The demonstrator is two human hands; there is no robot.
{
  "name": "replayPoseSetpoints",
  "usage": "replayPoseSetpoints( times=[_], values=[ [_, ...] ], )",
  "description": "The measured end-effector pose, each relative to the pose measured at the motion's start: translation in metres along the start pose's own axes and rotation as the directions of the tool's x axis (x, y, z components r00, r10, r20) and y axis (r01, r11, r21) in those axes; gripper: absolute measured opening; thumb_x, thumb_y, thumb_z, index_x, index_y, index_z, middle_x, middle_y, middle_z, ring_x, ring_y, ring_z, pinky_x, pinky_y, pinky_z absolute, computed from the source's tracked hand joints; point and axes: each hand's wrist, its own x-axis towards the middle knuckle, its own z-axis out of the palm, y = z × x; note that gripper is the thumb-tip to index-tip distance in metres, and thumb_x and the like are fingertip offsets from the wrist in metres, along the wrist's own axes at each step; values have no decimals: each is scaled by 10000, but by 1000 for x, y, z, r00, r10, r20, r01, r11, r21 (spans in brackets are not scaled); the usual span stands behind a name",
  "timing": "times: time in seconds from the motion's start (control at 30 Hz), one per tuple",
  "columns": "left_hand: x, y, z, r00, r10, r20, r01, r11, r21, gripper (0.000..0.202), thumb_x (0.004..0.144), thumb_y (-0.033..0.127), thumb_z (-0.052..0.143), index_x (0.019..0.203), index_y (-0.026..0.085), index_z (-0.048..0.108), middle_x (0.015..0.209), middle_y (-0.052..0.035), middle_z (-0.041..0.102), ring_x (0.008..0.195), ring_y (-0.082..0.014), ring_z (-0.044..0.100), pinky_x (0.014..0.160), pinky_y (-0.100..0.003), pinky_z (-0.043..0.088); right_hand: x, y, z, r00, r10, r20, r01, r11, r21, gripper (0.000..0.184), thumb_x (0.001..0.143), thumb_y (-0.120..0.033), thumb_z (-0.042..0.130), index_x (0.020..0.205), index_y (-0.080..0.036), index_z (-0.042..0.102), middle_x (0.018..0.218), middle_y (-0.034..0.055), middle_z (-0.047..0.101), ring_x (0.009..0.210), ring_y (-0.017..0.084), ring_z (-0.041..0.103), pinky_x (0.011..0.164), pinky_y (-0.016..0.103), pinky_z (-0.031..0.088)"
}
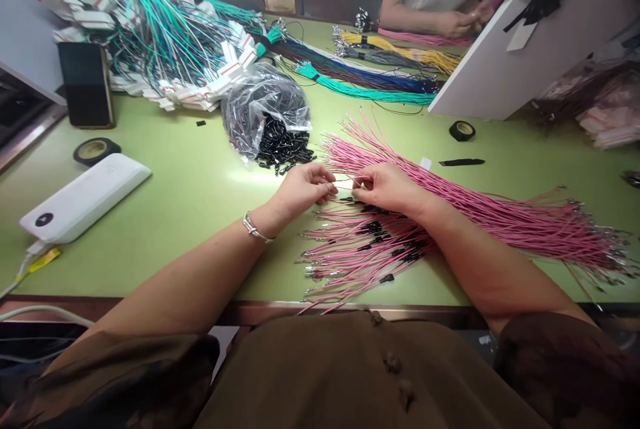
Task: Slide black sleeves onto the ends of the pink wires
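The green table (190,149) runs out of view at both sides. Pink wires (450,196) lie on it, partly hidden under the right forearm (480,262). Left of these sits a clear bag (270,92). The right hand (385,186) and left hand (305,186) are apart, both pinching one thin wire (344,180), ends indistinct. Black parts (285,142) spill from the bag, individually unclear.
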Motion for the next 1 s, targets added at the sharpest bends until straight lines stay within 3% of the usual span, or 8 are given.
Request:
replayPoseSetpoints(
  times=[0.1, 0.27, 0.43, 0.53, 0.6, 0.7, 0.87, 1.0],
  values=[
    [-1, 0, -3, 997, 59, 44, -68, 971, 231, 107, 709, 95, 654, 762, 150, 729, 711, -53, 727, 603, -140, 623, 621, -272, 497, 2, 5, -10, 998, -4, 55, 0, 996, 84, 114, 695, -202, 673, 758, -193, 768, 544, -26, 551, 521, 98, 420, 559, 274, 295],
    [-10, 0, 2, 932, 241, 271, -357, 737, 573, 258, 699, 88, 590, 775, 224, 795, 748, -40, 702, 703, -176, 612, 726, -312, 491, 6, 3, -3, 976, 3, -219, 88, 910, 405, 141, 711, -298, 702, 737, -171, 755, 753, 48, 672, 721, 146, 570, 643, 280, 437],
    [-17, 8, 1, 850, 289, 441, -522, 584, 622, 260, 708, 98, 580, 790, 214, 798, 843, -89, 683, 808, -202, 610, 823, -336, 484, 5, 2, 17, 985, 166, -35, -84, 656, 750, 388, 713, -457, 736, 951, -151, 716, 686, 19, 664, 550, 91, 523, 501, 232, 417],
    [-10, 14, -20, 917, 281, 284, -399, 666, 630, 234, 721, 118, 601, 803, 222, 794, 870, -71, 716, 800, -196, 617, 834, -336, 474, 5, 5, 25, 981, 193, 22, -137, 607, 783, 373, 684, -422, 758, 917, -142, 678, 648, 2, 647, 455, 57, 454, 414, 203, 351],
    [-2, 14, -40, 954, 297, 47, -266, 760, 594, 163, 712, 145, 645, 771, 213, 781, 807, -56, 718, 755, -195, 608, 813, -337, 471, 5, 5, 25, 974, 224, 23, -160, 615, 772, 293, 668, -375, 756, 819, -149, 646, 574, -32, 585, 411, 43, 402, 376, 195, 317],
    [14, 7, -65, 907, 330, -262, -140, 823, 551, 47, 666, 173, 723, 635, 208, 728, 643, -38, 647, 724, -205, 575, 811, -343, 460, 6, 2, 24, 963, 268, 1, -173, 620, 766, 220, 643, -318, 729, 742, -165, 605, 499, -74, 477, 384, 40, 359, 348, 193, 289],
    [28, -7, -68, 875, 415, -249, -82, 635, 768, 48, 681, 196, 747, 654, 204, 709, 733, -64, 580, 901, -264, 550, 906, -396, 435, 6, -2, 22, 959, 282, 1, -187, 634, 750, 202, 622, -304, 698, 733, -173, 592, 488, -78, 457, 371, 46, 344, 332, 202, 237],
    [29, -9, -57, 901, 396, -175, -70, 532, 844, 58, 759, 165, 669, 727, 179, 714, 849, -98, 565, 954, -287, 516, 914, -435, 425, 6, 0, 23, 965, 260, -28, -155, 657, 738, 223, 648, -343, 711, 726, -178, 581, 508, -71, 466, 379, 46, 339, 341, 209, 241]
  ],
)
